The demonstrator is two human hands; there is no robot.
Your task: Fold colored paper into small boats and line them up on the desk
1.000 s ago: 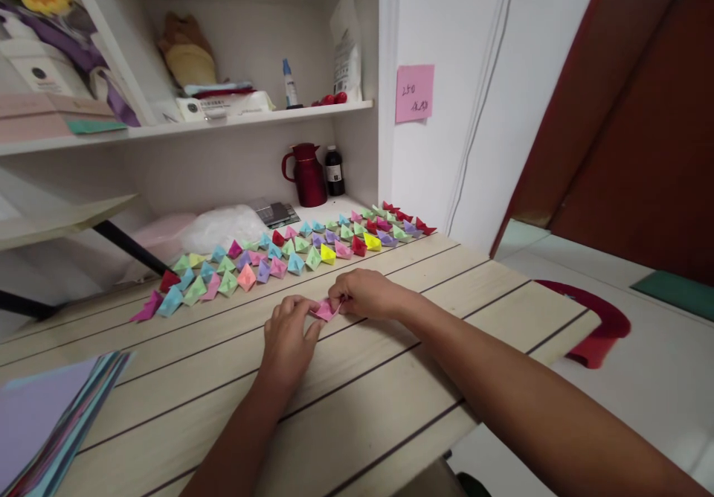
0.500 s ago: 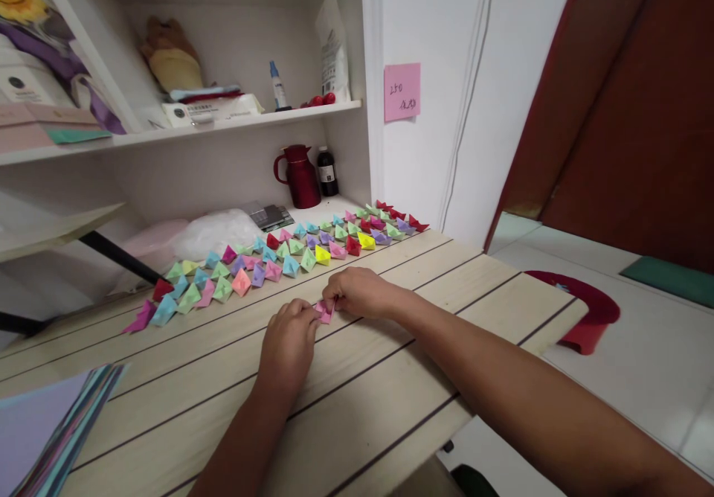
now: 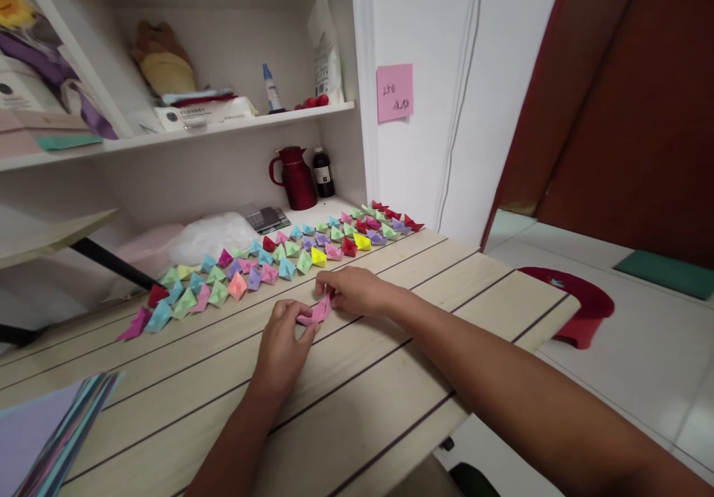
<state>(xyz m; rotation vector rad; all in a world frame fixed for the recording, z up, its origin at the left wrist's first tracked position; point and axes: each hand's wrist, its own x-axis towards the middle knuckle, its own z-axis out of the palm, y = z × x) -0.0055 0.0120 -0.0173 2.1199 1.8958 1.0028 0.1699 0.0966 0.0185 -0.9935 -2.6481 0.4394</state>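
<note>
Left hand (image 3: 282, 341): fingers pinch pink paper fold (image 3: 314, 312) at its near-left end.
Right hand (image 3: 354, 290): fingers pinch far-right end.
Fold axis: hand to hand, on the surface (image 3: 390, 378).

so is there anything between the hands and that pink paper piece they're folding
Nothing visible. The left hand and the right hand both grip the pink paper piece directly, on the wooden table. The rows of folded paper shapes lie farther back, apart from it.

Home room, prob. bedroom/study: wood desk (image 3: 390, 378) w/ shelves (image 3: 223, 123), red jug (image 3: 293, 178), sticky note (image 3: 395, 92) on wall, tiled floor (image 3: 641, 363).
</note>
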